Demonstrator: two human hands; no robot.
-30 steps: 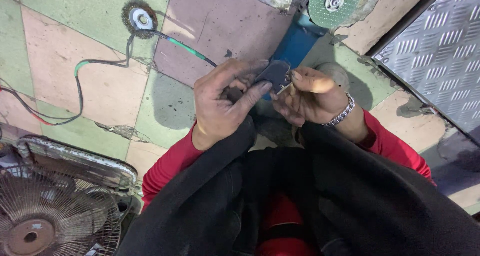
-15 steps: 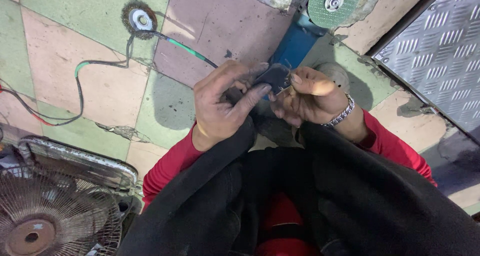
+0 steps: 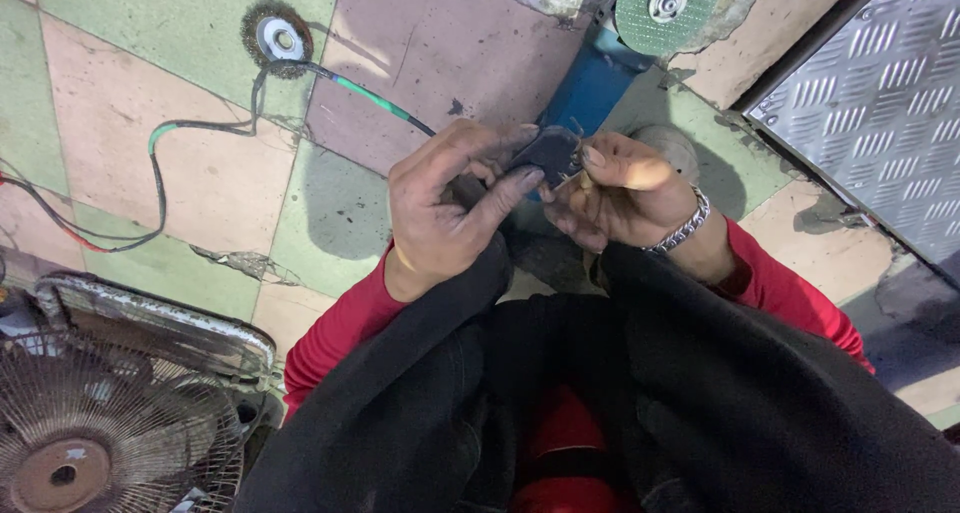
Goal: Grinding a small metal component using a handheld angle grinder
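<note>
Two hands: meeting over the knees, mid-scene, above a tiled floor (image 3: pixel 120 73)
Left hand (image 3: pixel 445 213): grimy, curled around a small dark plug-like part (image 3: pixel 548 153), thumb and fingers clamped on its near side
Right hand (image 3: pixel 620 188): pinching thin metal prongs or wire ends (image 3: pixel 575 180) at the part's right edge, thumb pressed on forefinger; metal bracelet (image 3: pixel 685 228) on the wrist
Dark part: held between both hands, just above the lap, touching both sets of fingers
Cable (image 3: pixel 370 98): black and green, running from the left hand's far side out to the far left
Wire brush wheel (image 3: pixel 276 39): flat on the floor, far left, beside the cable
Green grinding disc (image 3: pixel 667 8): far, right of centre, on a grey lump
Blue object (image 3: pixel 585 88): lying just beyond the hands, kind unclear
Fan grille (image 3: pixel 90 443): near left corner, rusty
Checker plate (image 3: pixel 880 103): far right
Clothing: red sleeves (image 3: pixel 335 333), black garment (image 3: pixel 620 403) over the lap
</note>
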